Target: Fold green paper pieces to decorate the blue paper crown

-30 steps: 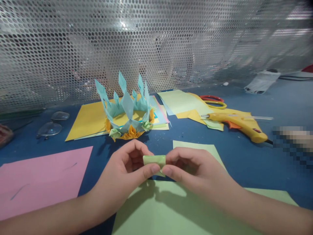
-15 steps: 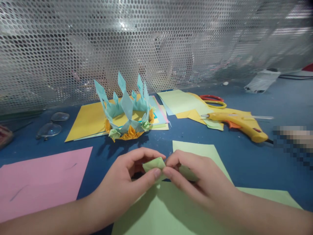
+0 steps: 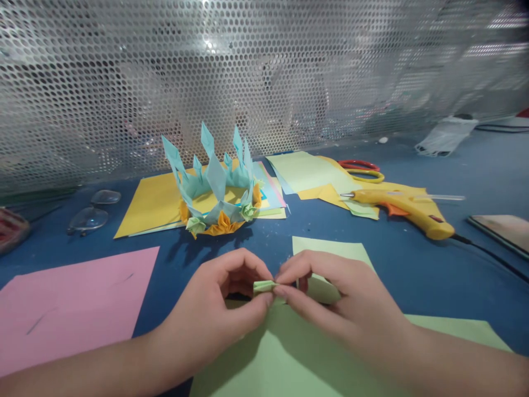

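Note:
Between my two hands is a small folded piece of green paper [image 3: 263, 286]. My left hand [image 3: 231, 298] pinches it between thumb and fingers from the left. Its right end is gripped by the thumb and forefinger of my right hand [image 3: 326, 292]. Larger green paper sheets [image 3: 289, 358] lie flat below both hands. Beyond them stands a light-blue folded paper crown [image 3: 217, 179], with orange and green paper flowers round its base.
Pink paper [image 3: 74, 303] lies at left, near eyeglasses [image 3: 88, 219]. A yellow glue gun [image 3: 400, 207], scissors [image 3: 363, 171] and coloured sheets [image 3: 309, 171] lie at right, with a flat, dark-edged object [image 3: 502, 229] beyond. A perforated metal screen [image 3: 264, 71] rises behind.
The green paper piece has turned and now looks narrower, with layered folds showing. My fingers have shifted slightly on it. The view has moved a little.

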### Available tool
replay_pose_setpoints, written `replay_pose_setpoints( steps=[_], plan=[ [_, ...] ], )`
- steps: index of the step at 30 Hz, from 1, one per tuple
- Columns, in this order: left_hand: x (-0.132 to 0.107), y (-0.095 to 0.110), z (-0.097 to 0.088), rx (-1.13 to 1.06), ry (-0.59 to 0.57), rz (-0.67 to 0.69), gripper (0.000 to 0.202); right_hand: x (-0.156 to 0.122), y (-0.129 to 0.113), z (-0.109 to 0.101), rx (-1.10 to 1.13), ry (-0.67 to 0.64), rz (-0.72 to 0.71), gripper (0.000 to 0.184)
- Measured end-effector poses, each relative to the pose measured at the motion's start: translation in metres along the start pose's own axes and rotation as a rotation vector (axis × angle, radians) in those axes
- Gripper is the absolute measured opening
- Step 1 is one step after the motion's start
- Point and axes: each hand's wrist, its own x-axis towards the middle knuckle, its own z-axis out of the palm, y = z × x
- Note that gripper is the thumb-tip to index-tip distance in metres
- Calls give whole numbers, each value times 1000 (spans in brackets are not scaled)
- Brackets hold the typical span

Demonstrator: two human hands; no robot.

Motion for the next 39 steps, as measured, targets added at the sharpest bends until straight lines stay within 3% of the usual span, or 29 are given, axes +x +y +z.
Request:
replay_pose_setpoints(
  steps=[8,13,16,24,32,39],
  plan=[
    [2,1,-3,-247,48,-42,19,3,-2,-2,49,13,-37,9],
    [4,0,-4,-396,16,-64,22,2,0,-3,45,31,-247,17],
    [5,-1,-4,-415,-13,-77,20,0,0,-5,37,56,-323,22],
    [1,4,-4,-328,-34,-96,8,0,0,-6,-21,108,-347,25],
    [4,1,-10,-298,-69,-80,9,3,0,-6,-25,76,-389,26],
    [5,-1,-12,-405,-165,-115,21,4,2,-9,-43,49,-420,9]
  ],
)
